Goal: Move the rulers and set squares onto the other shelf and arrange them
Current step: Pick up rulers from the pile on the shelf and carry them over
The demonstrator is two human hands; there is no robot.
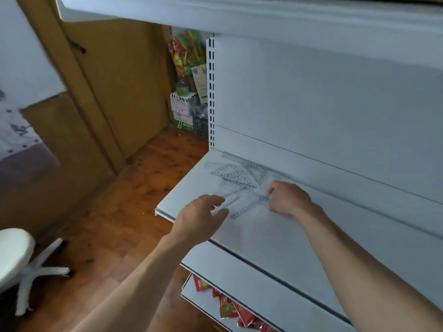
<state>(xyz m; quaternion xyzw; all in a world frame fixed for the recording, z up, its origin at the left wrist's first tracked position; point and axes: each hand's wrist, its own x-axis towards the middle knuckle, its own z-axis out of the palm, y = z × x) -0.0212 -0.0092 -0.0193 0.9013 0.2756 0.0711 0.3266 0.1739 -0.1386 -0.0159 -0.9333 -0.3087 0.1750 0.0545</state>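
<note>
Shelf: We look down on a white shelf (275,238) with bare board on its right side; the task's things lie on its far left part.
Rulers and set squares: The rulers and set squares (236,173) are see-through and lie in a loose, crossed heap that runs up to the back panel. They are not lined up.
Clear ruler: One clear ruler (248,206) lies slanted at the near edge of the heap, between our two hands.
Right hand: Our right hand (290,200) has its fingers curled and pinches the right end of that ruler.
Left hand: Our left hand (201,218) is loosely spread and holds nothing. It is over the ruler's near left end, but we cannot tell whether it touches.
Step in hand: We judge that we are dealing with this one ruler, either lifting it off the heap or squaring it up. We cannot tell whether this shelf is the source or the target.
Next move: The thin, flat ruler needs a fingertip under one edge. It must come free without dragging its neighbours, and the left hand should steady its far end.
Nearby: Red packets (230,306) sit on a lower shelf.
</note>
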